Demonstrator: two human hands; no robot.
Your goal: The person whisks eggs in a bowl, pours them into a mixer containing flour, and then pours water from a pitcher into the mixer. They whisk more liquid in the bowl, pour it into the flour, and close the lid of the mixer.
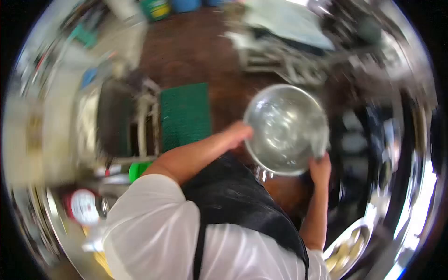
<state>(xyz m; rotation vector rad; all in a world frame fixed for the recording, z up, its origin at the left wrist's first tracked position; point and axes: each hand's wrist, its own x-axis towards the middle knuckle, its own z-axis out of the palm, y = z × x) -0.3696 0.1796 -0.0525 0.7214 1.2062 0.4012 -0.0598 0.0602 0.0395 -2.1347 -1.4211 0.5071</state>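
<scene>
A large round metal bowl (282, 130) is held out in front of my body, with its shiny inside facing the camera. My left hand (240, 134) grips its rim at the left side. At the lower right of the rim, my right hand (320, 168) is closed on the bowl, beside a blurred pale shape that I cannot make out. What looks like clear liquid shows inside the bowl, though blur hides the detail.
A green mat (185, 114) lies on the brown floor (186, 46). On the left stands a dark-topped stool or cart (114, 116). A cluttered rack (280, 60) is at the top. A bowl of yellowish pieces (347, 252) sits at the lower right, near a dark counter.
</scene>
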